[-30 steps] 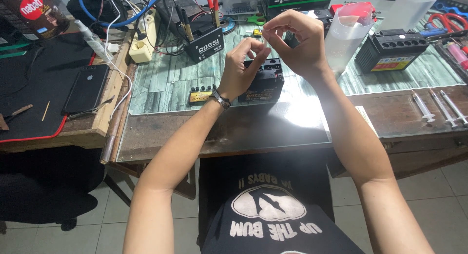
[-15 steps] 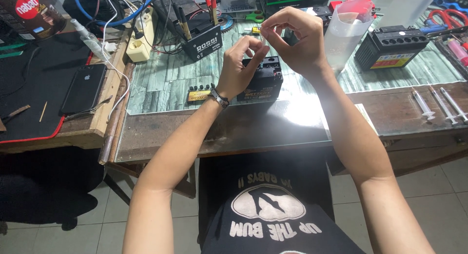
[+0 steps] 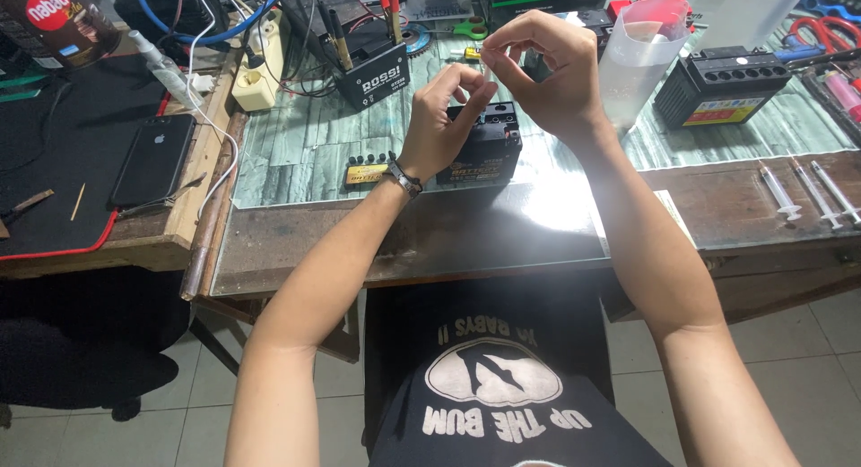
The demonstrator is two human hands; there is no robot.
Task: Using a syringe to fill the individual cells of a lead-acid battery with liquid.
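Both hands are raised together above a small black battery on the glass-topped bench. My right hand pinches a tiny, thin pale piece with its fingertips; the piece is too small to identify. My left hand, with a dark band at the wrist, meets it from below, thumb and forefinger closed on the same piece. A yellow and black strip of caps lies just left of the battery.
A black charger box with cables stands behind. A clear plastic jug and a second black battery are at the right. Three syringes lie far right. A phone and a power strip lie left.
Both hands stay together above the small battery. The fingers have shifted a little around the tiny piece, and the left fingertips have closed in under the right ones.
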